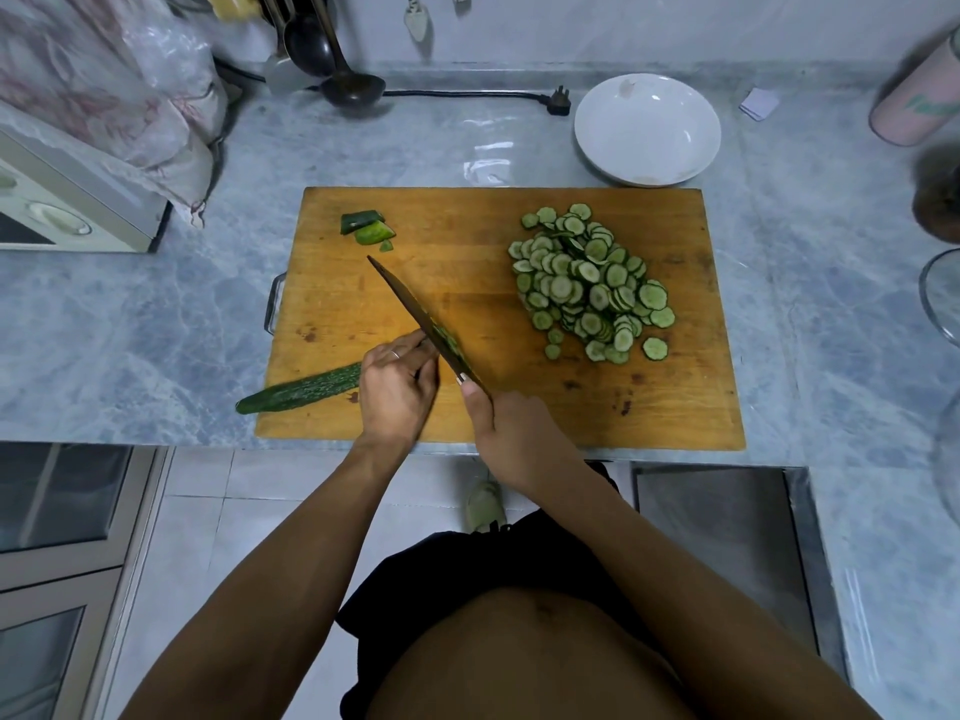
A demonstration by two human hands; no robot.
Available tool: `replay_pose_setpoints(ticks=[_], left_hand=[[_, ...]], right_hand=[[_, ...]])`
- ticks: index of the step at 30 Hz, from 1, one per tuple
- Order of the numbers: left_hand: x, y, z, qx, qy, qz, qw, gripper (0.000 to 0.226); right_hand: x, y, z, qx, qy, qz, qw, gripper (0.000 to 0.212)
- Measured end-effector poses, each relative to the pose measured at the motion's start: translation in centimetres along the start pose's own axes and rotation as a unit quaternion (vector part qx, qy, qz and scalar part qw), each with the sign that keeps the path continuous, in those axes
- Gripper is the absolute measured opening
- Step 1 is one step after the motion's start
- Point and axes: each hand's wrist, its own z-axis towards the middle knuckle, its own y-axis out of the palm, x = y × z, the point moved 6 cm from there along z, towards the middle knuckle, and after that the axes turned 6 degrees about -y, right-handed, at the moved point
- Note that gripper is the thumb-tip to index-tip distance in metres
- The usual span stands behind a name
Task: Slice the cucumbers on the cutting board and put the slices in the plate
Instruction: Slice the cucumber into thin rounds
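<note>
A wooden cutting board (467, 241) lies on the grey marble counter. My left hand (397, 387) holds down a dark green cucumber (301, 393) whose free end sticks out past the board's left edge. My right hand (511, 433) grips the handle of a knife (415, 314), its blade angled up-left beside my left fingers, with thin slices clinging to it. A heap of several cucumber slices (587, 288) covers the board's right half. Cut end pieces (366, 228) lie at the board's far left. A white plate (647, 129) stands behind the board, holding no slices.
A microwave (67, 205) under a cloth sits at the left. A ladle (348, 85) and a loose plug (558, 101) lie at the back. A pink canister (917, 96) and a glass lid (940, 298) are on the right. The counter's front edge runs just below the board.
</note>
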Motion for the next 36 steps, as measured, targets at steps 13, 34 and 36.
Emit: replay_pose_setpoints(ticks=[13,34,36], left_hand=[[0.3,-0.1,-0.2,0.002,-0.025,-0.013,1.0,0.029],[-0.1,0.1,0.0,-0.005,-0.012,0.002,1.0,0.021],[0.0,0.1,-0.1,-0.005,-0.015,0.005,1.0,0.023]], right_hand=[[0.1,-0.7,-0.2,0.008,-0.01,0.015,1.0,0.061],[-0.2,-0.9,-2.2,-0.004,-0.011,0.026,1.0,0.062],[0.0,-0.5,-1.5,-0.013,0.007,0.029,0.999,0.062]])
